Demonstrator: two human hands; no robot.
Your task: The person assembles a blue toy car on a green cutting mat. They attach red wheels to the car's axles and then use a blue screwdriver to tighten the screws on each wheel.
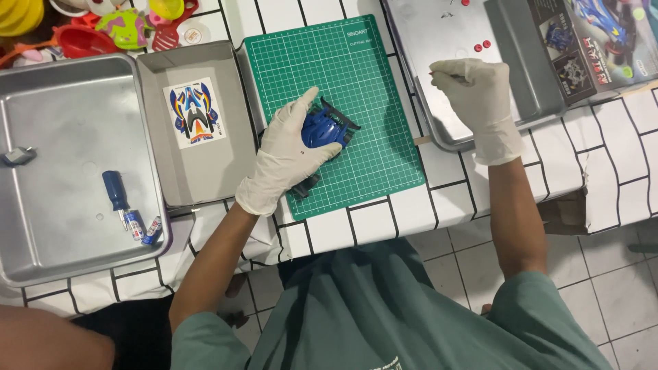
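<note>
Left hand (pixel 286 156), white latex glove, palm down over a small blue plastic toy car body on a black chassis (pixel 323 130), fingers wrapped over it and pinning it to the green gridded cutting mat (pixel 363 75). Car sits mid-mat, left of centre. Long axis runs diagonal, lower-left to upper-right; the black spoiler-like end points upper-right, the other end is hidden under the palm.

Right hand (pixel 473 92), also gloved, hangs over the near edge of a flat silver metal tray (pixel 428 41) at upper right, fingers curled in tight with thumb to fingertips; whether anything small is pinched there is too small to tell.

That tray holds three small red round parts (pixel 482 46) and a grey box insert. Printed model-car box lid (pixel 596 41) beside it.

Grey cardboard box tray (pixel 199 171) left of the mat holds one decal sheet with a blue-orange car pattern (pixel 195 112).

Large silver metal tray (pixel 62 226) far left holds one blue-handled screwdriver (pixel 115 195), two small batteries (pixel 144 227), one small metal clip (pixel 18 156).

Coloured plastic toys (pixel 123 27) at top left, count unclear. All on white tablecloth with black grid lines (pixel 343 233).
</note>
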